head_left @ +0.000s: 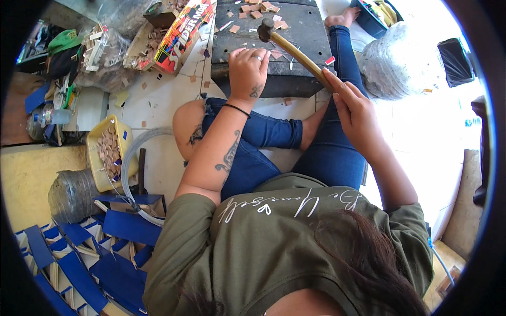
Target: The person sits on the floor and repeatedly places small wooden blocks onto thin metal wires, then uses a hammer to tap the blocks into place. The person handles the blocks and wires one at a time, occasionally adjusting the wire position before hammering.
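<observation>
In my right hand (352,108) I grip a hammer (298,54) by the end of its wooden handle. Its dark metal head is raised above the black work block (308,18), pointing away and to the left. My left hand (247,67) rests at the block's near edge with its fingers curled closed. Whatever those fingers pinch is hidden. Just beyond lie thin wires (247,38) and several small square brown pieces (258,8). A small red and white piece (330,61) lies at the block's right edge.
A yellow bin (94,158) of brown pieces stands left, beside coiled clear tubing (128,158). Stacked blue and white pieces (74,268) fill the lower left. A printed cardboard box (176,39) sits upper left. Right are a filled plastic sack (395,63) and my outstretched leg (342,131).
</observation>
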